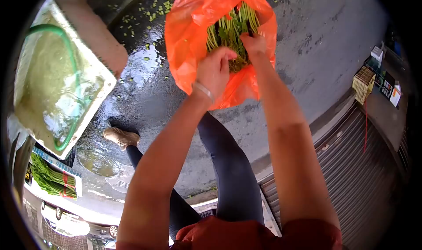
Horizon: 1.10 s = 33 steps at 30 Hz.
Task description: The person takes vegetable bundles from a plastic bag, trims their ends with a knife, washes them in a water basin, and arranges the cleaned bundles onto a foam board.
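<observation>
An orange plastic bag (184, 43) lies open on the wet ground, with long green stalks and leaves (235, 30) inside. My left hand (214, 70), with a band at the wrist, is over the bag's near left part beside the leaves. Its fingers are curled with the thumb toward the greens, and what they hold, if anything, is hidden. Reaching into the right side of the bag, my right hand (255, 45) has its fingers closed at the stalks and leaves.
A water-filled basin (94, 105) with a green hose (72, 52) stands at left. Below it is a box of bundled greens (52, 179). Cut green bits litter the wet ground (154, 92). A yellowish crate (363, 83) is at right, above a ribbed shutter (351, 175).
</observation>
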### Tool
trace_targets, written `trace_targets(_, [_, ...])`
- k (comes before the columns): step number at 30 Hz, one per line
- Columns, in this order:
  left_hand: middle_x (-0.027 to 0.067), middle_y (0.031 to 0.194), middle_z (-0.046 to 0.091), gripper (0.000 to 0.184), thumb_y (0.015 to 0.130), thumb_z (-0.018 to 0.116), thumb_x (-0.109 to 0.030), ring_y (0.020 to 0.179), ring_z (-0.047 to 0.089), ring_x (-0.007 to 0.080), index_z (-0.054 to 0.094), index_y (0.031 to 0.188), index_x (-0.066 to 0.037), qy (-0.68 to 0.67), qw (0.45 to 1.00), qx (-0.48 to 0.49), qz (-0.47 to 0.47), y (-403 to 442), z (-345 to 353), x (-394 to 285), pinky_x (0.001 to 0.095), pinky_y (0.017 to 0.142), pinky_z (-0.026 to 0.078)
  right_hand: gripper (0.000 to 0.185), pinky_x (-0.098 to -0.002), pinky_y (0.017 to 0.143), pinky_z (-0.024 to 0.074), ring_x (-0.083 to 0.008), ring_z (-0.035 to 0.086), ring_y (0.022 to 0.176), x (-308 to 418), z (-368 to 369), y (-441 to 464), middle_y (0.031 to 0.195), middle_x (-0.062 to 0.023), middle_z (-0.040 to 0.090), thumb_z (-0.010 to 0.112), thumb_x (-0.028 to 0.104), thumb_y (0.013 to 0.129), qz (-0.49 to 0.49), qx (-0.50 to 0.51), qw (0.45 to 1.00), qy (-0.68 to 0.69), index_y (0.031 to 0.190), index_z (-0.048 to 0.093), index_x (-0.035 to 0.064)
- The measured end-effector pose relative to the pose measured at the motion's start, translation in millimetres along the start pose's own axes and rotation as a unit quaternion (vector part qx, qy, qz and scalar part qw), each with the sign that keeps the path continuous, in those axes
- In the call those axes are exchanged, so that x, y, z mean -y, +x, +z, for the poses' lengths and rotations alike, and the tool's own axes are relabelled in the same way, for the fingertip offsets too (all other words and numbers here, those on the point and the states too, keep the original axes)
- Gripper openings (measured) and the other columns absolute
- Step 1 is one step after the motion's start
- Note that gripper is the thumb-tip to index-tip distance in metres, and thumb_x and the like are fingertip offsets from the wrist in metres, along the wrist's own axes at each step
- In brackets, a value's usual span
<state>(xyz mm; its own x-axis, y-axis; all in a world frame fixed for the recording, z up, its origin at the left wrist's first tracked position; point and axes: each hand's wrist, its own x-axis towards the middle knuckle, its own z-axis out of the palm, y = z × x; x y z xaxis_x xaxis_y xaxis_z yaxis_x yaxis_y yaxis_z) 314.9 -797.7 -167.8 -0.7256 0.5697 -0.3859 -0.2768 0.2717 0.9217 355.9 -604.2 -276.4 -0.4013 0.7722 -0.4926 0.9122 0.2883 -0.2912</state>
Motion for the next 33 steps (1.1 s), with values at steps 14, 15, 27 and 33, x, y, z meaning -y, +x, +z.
trace_targets(14, [0.0241, 0.085, 0.06, 0.037, 0.076, 0.046, -0.009, 0.086, 0.058, 0.0402, 0.042, 0.111, 0.003, 0.377, 0.897, -0.149, -0.176, 91.9, -40.9, 111.0, 0.0441, 0.075, 0.048, 0.094, -0.0381, 0.079, 0.047, -0.0296, 0.058, 0.094, 43.0, 82.7, 98.2, 0.105, -0.0195, 0.058, 0.069, 0.05, 0.064, -0.011, 0.12, 0.971, -0.204, 0.132, 0.022, 0.0033])
trace_targets(15, [0.0241, 0.085, 0.06, 0.037, 0.076, 0.046, -0.009, 0.086, 0.058, 0.0402, 0.042, 0.111, 0.003, 0.377, 0.896, -0.154, -0.177, 89.8, -43.1, 112.0, 0.0441, 0.075, 0.048, 0.091, -0.0384, 0.079, 0.0469, -0.0306, 0.058, 0.092, 28.9, 89.8, 105.5, 0.102, -0.0204, 0.058, 0.069, 0.051, 0.063, -0.036, 0.104, 0.972, -0.207, 0.128, 0.029, 0.0005])
trace_targets(27, [0.0194, 0.101, 0.058, 0.059, 0.077, 0.053, -0.013, 0.092, 0.057, 0.0349, 0.026, 0.129, -0.005, 0.194, 0.962, -0.191, -0.028, 90.5, -34.4, 44.0, 0.0369, 0.08, 0.045, 0.077, -0.0357, 0.077, 0.047, -0.033, 0.059, 0.084, -13.6, 36.9, 26.7, 0.093, -0.0188, 0.06, 0.075, 0.044, 0.054, -0.082, 0.086, 0.988, -0.095, 0.109, 0.041, 0.001])
trace_targets(33, [0.0167, 0.098, 0.061, 0.049, 0.076, 0.048, -0.01, 0.093, 0.058, 0.0314, 0.041, 0.124, -0.005, 0.434, 0.887, 0.152, 0.034, 124.6, -32.0, 61.5, 0.0349, 0.083, 0.045, 0.051, -0.0331, 0.082, 0.0412, -0.0182, 0.053, 0.095, -88.4, 76.7, 3.3, 0.098, -0.0063, 0.059, 0.067, 0.031, 0.068, -0.016, 0.234, 0.813, 0.533, 0.106, 0.046, 0.0034])
